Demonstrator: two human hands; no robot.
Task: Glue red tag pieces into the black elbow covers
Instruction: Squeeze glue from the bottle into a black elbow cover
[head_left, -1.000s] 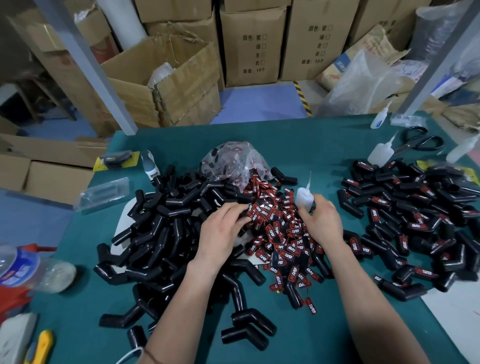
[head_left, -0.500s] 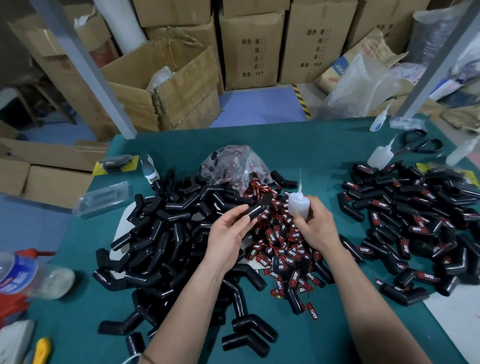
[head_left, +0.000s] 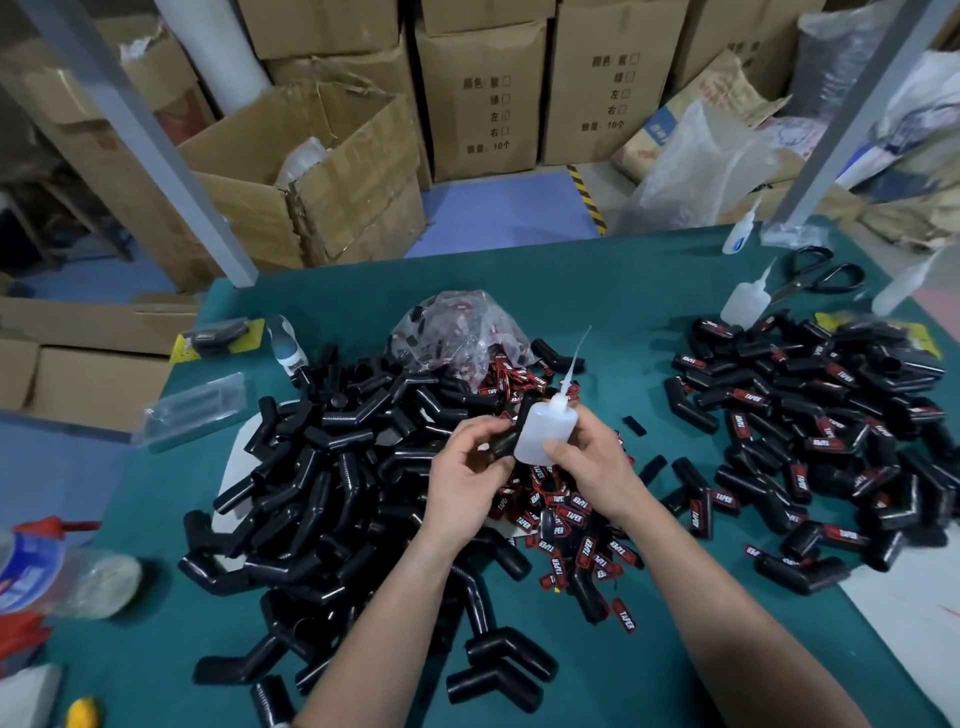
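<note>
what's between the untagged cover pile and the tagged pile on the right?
Head view: the red tag heap and its clear bag, left hand and right hand above them, then green mat with stray covers.

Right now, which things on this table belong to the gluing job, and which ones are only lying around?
For the job: glue bottle in the right hand; elbow cover in the left hand; red tags; pile of black covers; tagged covers.
Lying about: scissors; plastic bottle; clear plastic pack.
</note>
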